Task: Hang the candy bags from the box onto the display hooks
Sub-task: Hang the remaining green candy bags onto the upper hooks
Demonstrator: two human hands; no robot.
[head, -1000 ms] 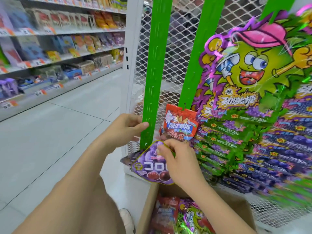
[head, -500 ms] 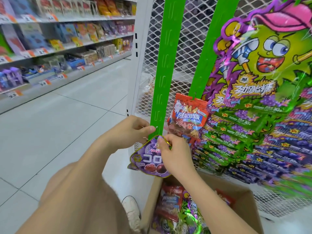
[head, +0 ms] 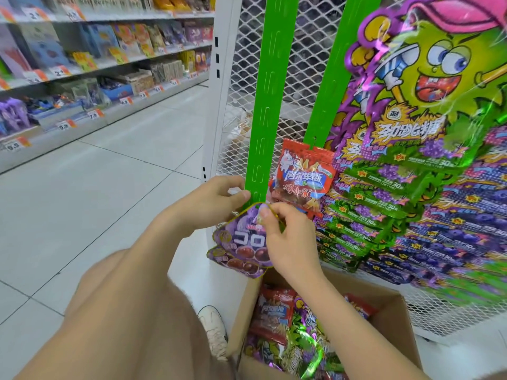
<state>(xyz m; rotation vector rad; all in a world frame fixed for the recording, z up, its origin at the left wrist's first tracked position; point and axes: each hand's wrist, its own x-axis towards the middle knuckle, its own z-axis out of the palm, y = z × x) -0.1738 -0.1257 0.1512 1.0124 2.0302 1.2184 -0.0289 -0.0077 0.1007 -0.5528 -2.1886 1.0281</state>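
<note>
While both hands work at the foot of the left green strip (head: 262, 105), I see the left hand (head: 216, 198) with its fingers curled and its thumb laid on the strip's front edge, gripping the lower end. The right hand (head: 288, 242) pinches the top of a purple candy bag (head: 242, 242) between thumb and forefinger, holding that top right at the strip's bottom tip. I cannot tell whether the bag has caught on a hook. A second purple bag (head: 233, 263) shows just behind and below it.

Just to the right, a red candy bag (head: 301, 176) hangs from the lower end of the second green strip (head: 338, 72). Beside it, green and purple packs (head: 378, 193) hang overlapped in a column, under a large cartoon pack (head: 428, 91). Both strips hang in front of a white mesh panel (head: 247, 50).

Below the right forearm, the open cardboard box (head: 395, 322) sits on the floor (head: 109, 201), with red and purple-green bags heaped inside. A white shoe (head: 214, 330) rests just left of the box. Stocked shelves (head: 109, 78) line the aisle's far left.
</note>
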